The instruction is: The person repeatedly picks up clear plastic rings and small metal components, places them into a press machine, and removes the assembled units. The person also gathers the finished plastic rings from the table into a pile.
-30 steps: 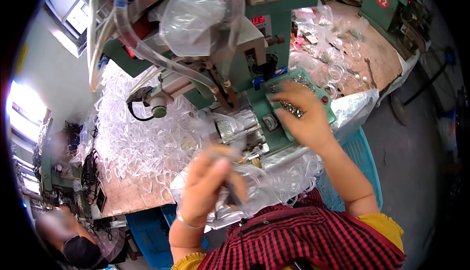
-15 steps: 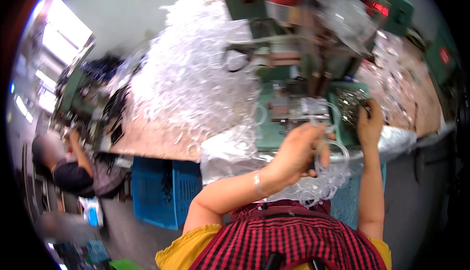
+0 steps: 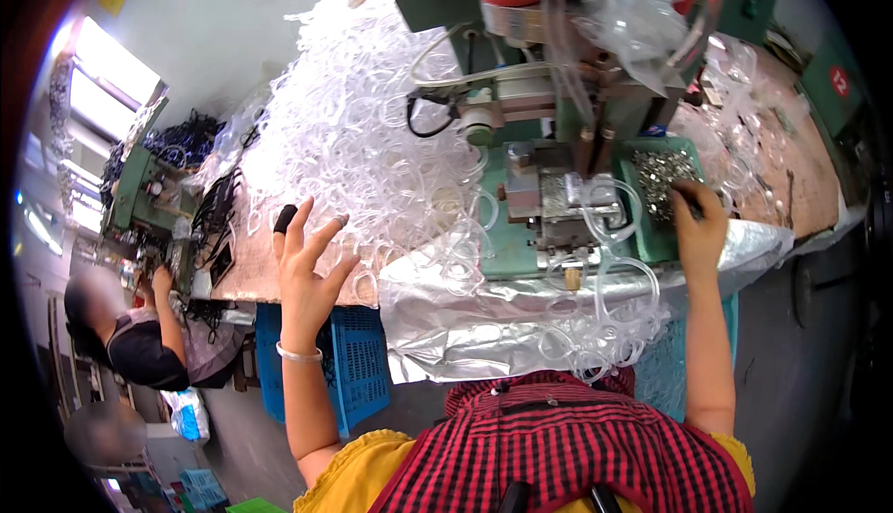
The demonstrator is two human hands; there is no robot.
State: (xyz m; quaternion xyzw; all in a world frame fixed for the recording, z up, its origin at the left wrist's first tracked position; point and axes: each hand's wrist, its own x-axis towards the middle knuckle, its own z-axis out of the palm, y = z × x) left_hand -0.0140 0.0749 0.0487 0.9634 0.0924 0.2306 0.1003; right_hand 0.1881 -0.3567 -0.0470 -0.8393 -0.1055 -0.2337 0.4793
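My left hand (image 3: 312,276) is raised at the near edge of a big pile of clear plastic straps (image 3: 372,132). Its fingers are spread with nothing between them, and one wears a black finger cover. Over at the right, my right hand (image 3: 699,229) dips bent, closed fingertips into a green tray (image 3: 662,251) of small metal pieces (image 3: 662,178). Whatever those fingertips pinch is too small to make out. Between my hands stands a green press machine (image 3: 572,132). A clear plastic loop (image 3: 634,206) lies at its metal fixture (image 3: 567,201), and more loops (image 3: 605,341) hang below it.
Silvery sheeting (image 3: 446,318) covers the table's front edge. Under the table are a blue crate (image 3: 358,364) and a paler blue basket (image 3: 659,387). Plastic bags and scraps (image 3: 744,141) lie at the right. A co-worker (image 3: 149,346) sits at another machine, far left.
My left hand has moved left, away from the loops by the machine, and its fingers have opened over the pile's edge. My right hand stays at the tray of metal pieces.
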